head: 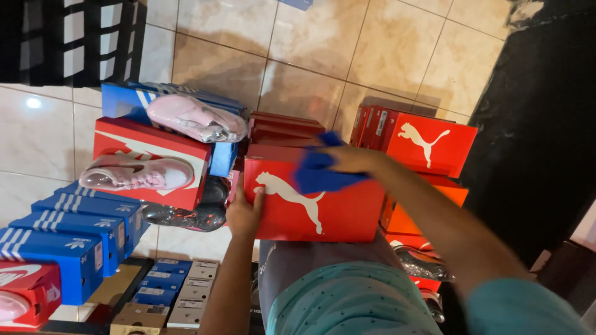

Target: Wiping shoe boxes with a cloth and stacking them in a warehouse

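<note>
A red shoe box [347, 214] with a white animal logo sits in front of me, its lid facing up toward the camera. My left hand [244, 213] grips the box's left edge. My right hand [351, 160] presses a blue cloth [320, 174] against the top of the same box, fingers closed on the cloth. My forearms reach out from a teal shirt at the bottom of the view.
Stacks of red boxes [428, 146] and blue striped boxes [68, 239] surround me. Pink wrapped shoes [195, 118] lie on top of boxes [149, 158] at left. A dark shiny shoe [186, 217] lies below them. Tiled floor [310, 56] beyond; a dark surface [540, 124] at right.
</note>
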